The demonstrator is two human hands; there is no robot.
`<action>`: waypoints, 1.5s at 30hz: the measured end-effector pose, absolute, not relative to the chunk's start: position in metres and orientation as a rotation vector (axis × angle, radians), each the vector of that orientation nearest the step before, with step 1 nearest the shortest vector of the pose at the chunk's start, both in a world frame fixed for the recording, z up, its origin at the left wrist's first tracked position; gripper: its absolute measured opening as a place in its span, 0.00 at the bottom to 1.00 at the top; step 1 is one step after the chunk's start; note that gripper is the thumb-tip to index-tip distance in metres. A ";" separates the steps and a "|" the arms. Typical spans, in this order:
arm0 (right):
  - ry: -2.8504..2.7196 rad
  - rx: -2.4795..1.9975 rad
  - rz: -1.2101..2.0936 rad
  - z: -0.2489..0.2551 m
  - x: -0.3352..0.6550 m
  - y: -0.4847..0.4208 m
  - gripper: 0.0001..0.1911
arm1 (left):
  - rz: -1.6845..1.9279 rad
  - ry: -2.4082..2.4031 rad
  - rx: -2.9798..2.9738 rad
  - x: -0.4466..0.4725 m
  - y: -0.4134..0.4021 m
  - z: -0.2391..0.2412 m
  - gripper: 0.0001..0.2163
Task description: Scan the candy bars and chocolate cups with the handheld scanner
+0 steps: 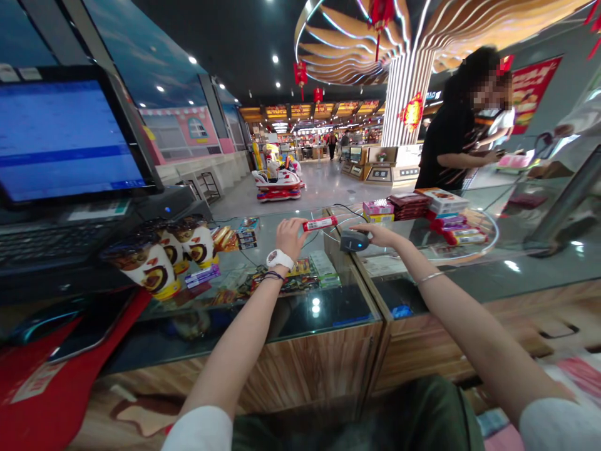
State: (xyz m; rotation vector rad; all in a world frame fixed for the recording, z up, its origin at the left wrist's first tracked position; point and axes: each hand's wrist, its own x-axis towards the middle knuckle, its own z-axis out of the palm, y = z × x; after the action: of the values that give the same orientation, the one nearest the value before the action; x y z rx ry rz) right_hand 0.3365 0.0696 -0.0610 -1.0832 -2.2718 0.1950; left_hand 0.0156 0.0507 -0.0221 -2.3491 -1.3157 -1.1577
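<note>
My left hand (pixel 291 235), wearing a white watch, holds a slim red candy pack (pixel 320 223) by its left end, with a pale barcode label facing me. My right hand (pixel 379 235) is closed on a dark grey barcode scanner (pixel 354 242) with a small blue light. Its fingers lie along the scanner's top, and part of the grip is hidden. The scanner is just right of and below the pack, apart from it. Both hands are over the glass counter (pixel 300 313).
Several cups (pixel 150 269) and a purple box (pixel 203 275) stand left, by a monitor (pixel 66 138) and keyboard (pixel 47 238). Stacked boxes (pixel 378 210) and red and purple packs (pixel 462 235) lie right. A person in black (pixel 446 138) stands beyond the counter.
</note>
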 end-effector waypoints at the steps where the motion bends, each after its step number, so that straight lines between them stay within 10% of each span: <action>1: -2.281 -1.068 0.193 -0.062 0.335 0.069 0.34 | -1.159 -1.315 -2.346 0.015 0.051 -0.022 0.10; 45: -2.253 -1.252 -0.065 -0.022 0.267 0.009 0.21 | -1.084 -1.534 -2.272 -0.007 0.068 -0.032 0.10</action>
State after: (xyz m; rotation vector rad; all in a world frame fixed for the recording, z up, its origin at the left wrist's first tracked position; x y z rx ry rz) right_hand 0.2671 0.0085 -0.0216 -1.2518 -2.2527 -0.0653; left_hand -0.0071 0.0679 -0.0321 -2.2716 -1.5340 -1.0841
